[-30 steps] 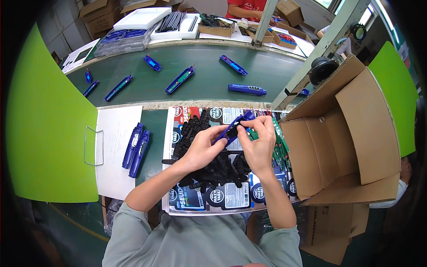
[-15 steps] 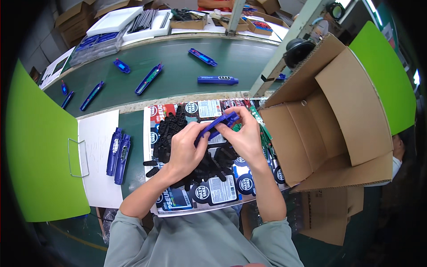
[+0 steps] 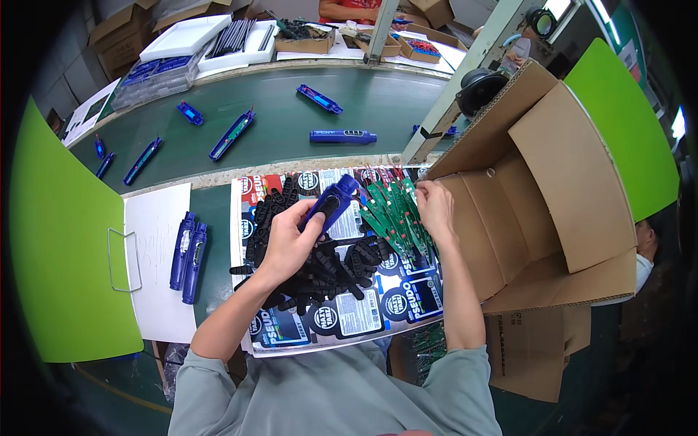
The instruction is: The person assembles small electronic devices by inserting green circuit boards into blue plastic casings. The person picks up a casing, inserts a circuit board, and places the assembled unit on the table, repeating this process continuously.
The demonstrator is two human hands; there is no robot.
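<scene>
The blue casing (image 3: 340, 193) is sitting clamped in my left hand (image 3: 293, 238), black strip (image 3: 329, 208) showing, above the far half of the counter (image 3: 369, 336). My right hand (image 3: 436, 209), on the casing a moment ago, is now reaching to the green boards (image 3: 396, 212) near the counter's far right corner, fingers bunching together, though I cannot tell whether they are gripping one; attention is turning to the boards.

Bright, even light is spread over the green belt (image 3: 276, 138) left of the cardboard box (image 3: 574, 182), and only soft shadows are cast. Above the box, a window (image 3: 563, 11) is overexposed. Beyond it, edges are bowed and corners blackened.
</scene>
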